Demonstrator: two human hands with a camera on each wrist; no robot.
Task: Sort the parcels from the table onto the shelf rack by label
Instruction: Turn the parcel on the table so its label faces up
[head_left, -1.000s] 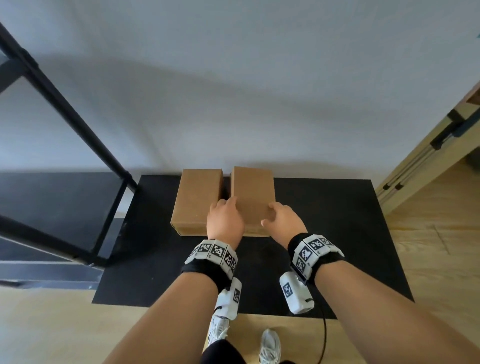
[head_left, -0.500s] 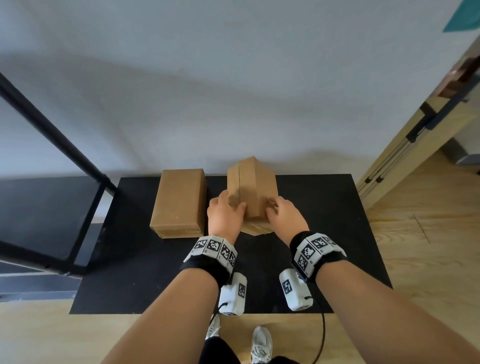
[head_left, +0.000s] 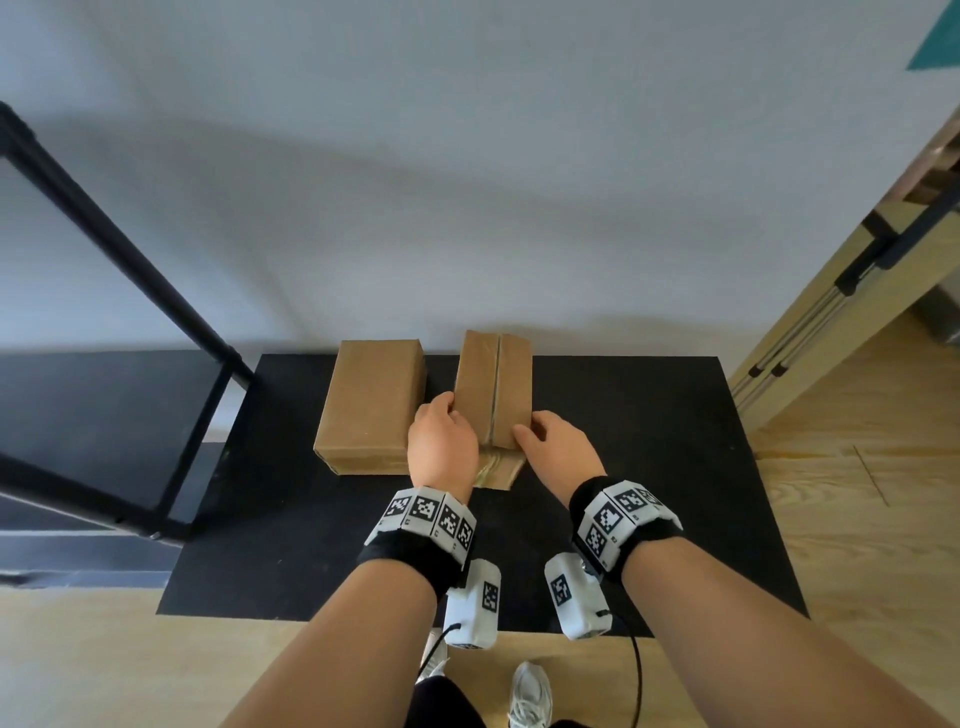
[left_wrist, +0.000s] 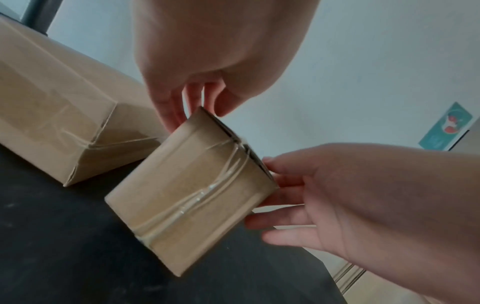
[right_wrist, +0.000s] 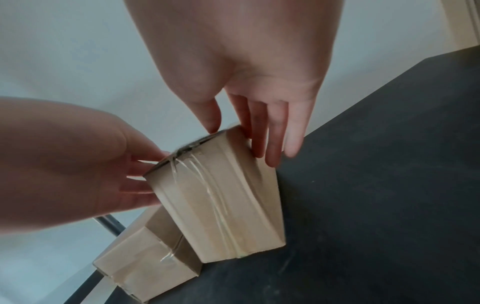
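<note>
- Since the earlier frames, the right parcel (head_left: 496, 387) has been turned over between the hands: half a second ago one long edge stood up like a ridge, and now a broad face with a centre seam faces up.
- Left hand (head_left: 441, 449) grips that parcel at its near left corner, with the fingers (left_wrist: 168, 111) down the left side and the thumb on the upper edge.
- Right hand (head_left: 558, 449) grips it at the near right corner, with the thumb at the top edge and the fingers (right_wrist: 270, 131) spread down the right side.
- Between the two sets of fingertips the parcel sits tilted, its left side higher, and only its lower right edge touches the table (head_left: 649, 441).
- Its long axis runs straight away from the fingers toward the wall (head_left: 467, 182).
- Clear tape (left_wrist: 197, 197) runs across its near end face.
- No label is visible on any face shown.
- Just beyond the left hand's knuckles, the other parcel (head_left: 371, 402) lies flat on the table, its long axis parallel to the first, apart from it by a narrow gap.
- Further left of that hand stands the black rack (head_left: 104, 249).
</note>
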